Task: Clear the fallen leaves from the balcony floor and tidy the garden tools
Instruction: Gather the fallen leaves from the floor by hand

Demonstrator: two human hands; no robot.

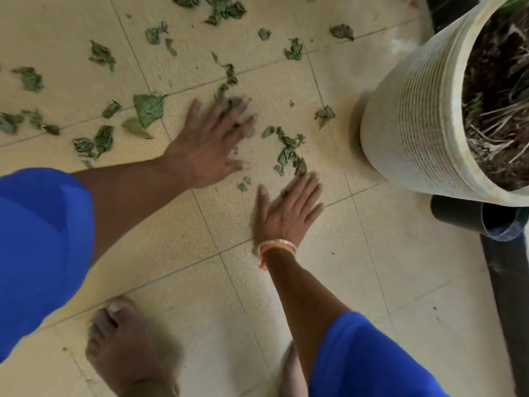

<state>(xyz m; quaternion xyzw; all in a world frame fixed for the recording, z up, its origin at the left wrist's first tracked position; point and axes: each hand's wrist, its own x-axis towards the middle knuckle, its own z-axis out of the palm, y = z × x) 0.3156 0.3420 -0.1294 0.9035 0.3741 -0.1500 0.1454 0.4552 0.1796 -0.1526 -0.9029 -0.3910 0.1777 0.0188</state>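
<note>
**Raking the leaves together by hand**

Your left hand (204,144) lies flat and open on the tiled floor (286,282), fingers spread over a few scraps, gripping nothing; your right hand (289,209), bangles (276,247) at the wrist, is open too, palm down, just near of a small cluster of leaves (289,151); the two seem set to herd that cluster between them. Most dry leaves (148,108) lie scattered to the left and far side; the ribbed planter (415,130) stands at right; no garden tools show.
</note>
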